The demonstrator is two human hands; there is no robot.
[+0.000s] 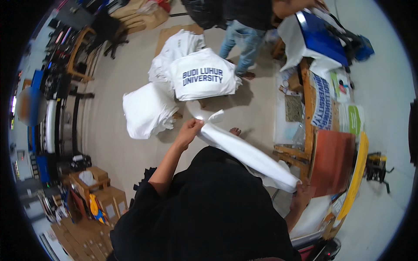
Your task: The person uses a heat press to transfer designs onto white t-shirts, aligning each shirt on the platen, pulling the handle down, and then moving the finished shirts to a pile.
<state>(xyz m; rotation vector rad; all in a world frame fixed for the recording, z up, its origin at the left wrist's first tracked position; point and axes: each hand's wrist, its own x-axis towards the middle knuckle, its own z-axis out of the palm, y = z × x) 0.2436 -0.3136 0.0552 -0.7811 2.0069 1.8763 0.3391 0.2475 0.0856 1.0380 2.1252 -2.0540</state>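
A white T-shirt stretches slantwise in front of my body, its cloth folded over into a long band. My left hand pinches its upper left end, where a small flap of fabric sticks up. At the lower right end, my right hand grips the other corner, close to a reddish-brown board. Beyond my left hand sits a pile of plain white shirts. Farther off lies a stack of white shirts with dark blue lettering, and more white garments are heaped behind it.
A person in jeans stands beyond the stacks, near a blue heat press. Along the right runs a wooden bench with the reddish-brown board and a yellow strip. Cardboard boxes stand at the lower left.
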